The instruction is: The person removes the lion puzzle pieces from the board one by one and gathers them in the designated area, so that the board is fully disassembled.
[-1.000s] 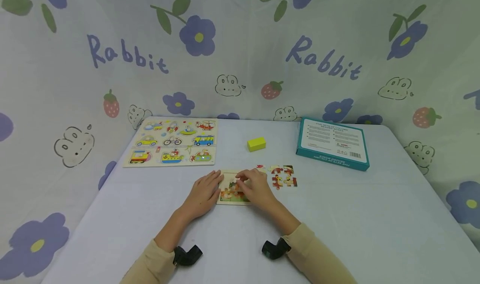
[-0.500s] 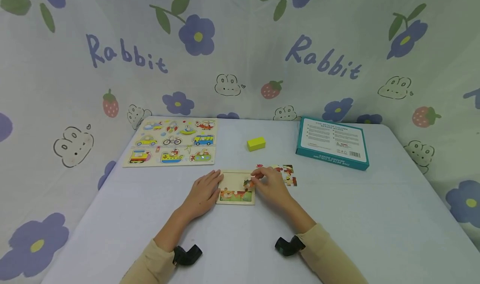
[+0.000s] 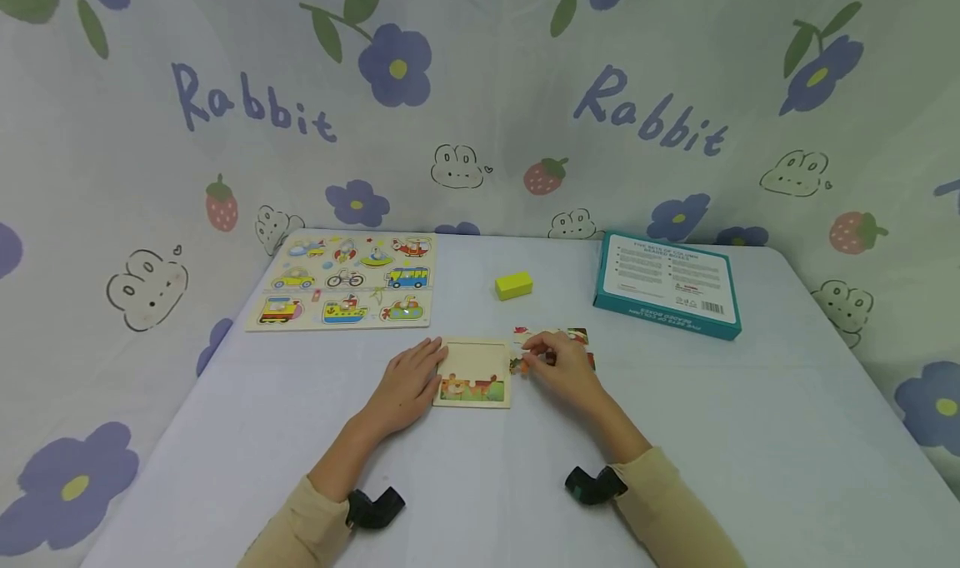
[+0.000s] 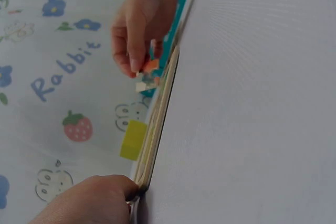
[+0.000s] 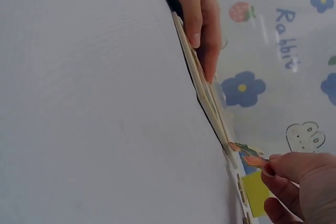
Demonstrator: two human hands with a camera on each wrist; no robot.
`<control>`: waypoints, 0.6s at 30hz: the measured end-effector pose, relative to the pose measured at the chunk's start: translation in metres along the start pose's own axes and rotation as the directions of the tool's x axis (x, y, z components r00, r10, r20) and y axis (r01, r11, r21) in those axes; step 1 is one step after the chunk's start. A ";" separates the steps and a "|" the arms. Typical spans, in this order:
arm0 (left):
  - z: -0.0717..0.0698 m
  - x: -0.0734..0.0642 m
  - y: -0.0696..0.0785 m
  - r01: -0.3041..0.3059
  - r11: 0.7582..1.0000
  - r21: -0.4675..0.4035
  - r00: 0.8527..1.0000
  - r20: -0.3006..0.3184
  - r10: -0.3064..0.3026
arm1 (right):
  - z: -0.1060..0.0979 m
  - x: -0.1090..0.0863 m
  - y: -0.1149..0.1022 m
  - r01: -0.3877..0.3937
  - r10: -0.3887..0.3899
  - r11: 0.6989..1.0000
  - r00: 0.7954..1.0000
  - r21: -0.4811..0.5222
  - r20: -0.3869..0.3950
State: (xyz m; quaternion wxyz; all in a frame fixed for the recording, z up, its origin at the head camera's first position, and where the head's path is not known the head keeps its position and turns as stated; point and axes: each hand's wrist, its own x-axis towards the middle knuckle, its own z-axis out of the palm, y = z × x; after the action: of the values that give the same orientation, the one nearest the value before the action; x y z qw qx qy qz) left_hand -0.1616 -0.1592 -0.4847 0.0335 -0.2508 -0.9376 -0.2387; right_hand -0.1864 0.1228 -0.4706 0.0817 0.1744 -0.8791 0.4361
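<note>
A wooden jigsaw tray [image 3: 471, 353] lies flat on the table, its lower part filled with joined picture pieces and its upper part bare wood. My left hand [image 3: 406, 387] rests along the tray's left edge, fingers fairly straight over the rim. Just off the tray's right side, my right hand [image 3: 562, 371] pinches a jigsaw piece [image 5: 251, 156] between thumb and fingers. It is green and orange, and in the right wrist view it is tilted. Behind and under that hand lie loose jigsaw pieces [image 3: 577, 335], partly hidden by it.
A peg puzzle board [image 3: 360, 296] with vehicle shapes lies at the back left. A yellow block [image 3: 513, 286] stands behind the tray. At the back right is a teal box [image 3: 667, 285]. A printed cloth [image 3: 495, 93] hangs behind the table.
My right hand has moved right, from above the tray to the loose pieces, carrying the jigsaw piece with it. The left hand has stayed on the tray's edge.
</note>
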 end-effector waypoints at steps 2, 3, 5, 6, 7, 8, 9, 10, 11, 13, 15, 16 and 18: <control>-0.001 0.000 0.000 0.004 1.000 -0.002 1.000 0.005 -0.004 | -0.001 0.001 0.003 0.011 -0.011 1.000 1.000 -0.012 -0.002; -0.001 0.000 0.001 0.006 1.000 -0.002 1.000 0.008 -0.006 | -0.001 0.001 0.004 0.016 -0.016 1.000 1.000 -0.020 -0.004; -0.002 0.001 0.001 0.012 1.000 -0.004 1.000 0.015 -0.012 | -0.001 0.002 0.005 0.024 -0.025 0.999 1.000 -0.039 -0.007; -0.002 0.001 0.001 0.015 1.000 -0.005 1.000 0.019 -0.015 | -0.001 0.002 0.006 0.025 -0.026 0.998 1.000 -0.050 -0.009; -0.002 0.001 0.000 0.017 1.000 -0.005 1.000 0.023 -0.017 | -0.001 0.002 0.006 0.026 -0.027 0.998 1.000 -0.059 -0.010; -0.002 0.001 0.000 0.018 1.000 -0.002 1.000 0.024 -0.018 | -0.001 0.003 0.007 0.029 -0.029 0.997 1.000 -0.069 -0.011; -0.002 0.001 0.000 0.018 1.000 -0.001 1.000 0.023 -0.018 | -0.001 0.003 0.007 0.031 -0.032 0.996 0.999 -0.080 -0.014; -0.002 0.001 0.000 0.018 1.000 0.000 1.000 0.024 -0.018 | -0.001 0.004 0.008 0.031 -0.033 0.995 0.999 -0.092 -0.017; -0.002 0.001 0.000 0.019 1.000 0.001 1.000 0.024 -0.019 | -0.001 0.004 0.009 0.032 -0.034 0.994 0.999 -0.104 -0.020; -0.002 0.002 0.000 0.022 1.000 0.000 1.000 0.023 -0.022 | -0.001 0.005 0.010 0.040 -0.043 0.990 0.999 -0.134 -0.024; -0.002 0.001 0.001 0.020 1.000 -0.007 1.000 0.020 -0.020 | 0.000 0.005 0.011 0.052 -0.057 0.985 0.998 -0.163 -0.026; -0.002 0.001 0.001 0.021 1.000 -0.010 1.000 0.021 -0.021 | 0.000 0.005 0.012 0.057 -0.062 0.983 0.998 -0.175 -0.024; -0.002 0.001 0.001 0.023 1.000 -0.016 1.000 0.022 -0.023 | 0.001 0.005 0.014 0.069 -0.074 0.978 0.997 -0.199 -0.021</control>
State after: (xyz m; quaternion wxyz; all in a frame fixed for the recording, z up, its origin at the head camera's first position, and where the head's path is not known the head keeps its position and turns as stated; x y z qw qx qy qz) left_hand -0.1619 -0.1586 -0.4825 0.0187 -0.2428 -0.9388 -0.2438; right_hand -0.1964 0.1284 -0.4798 0.1268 0.1907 -0.9100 0.3456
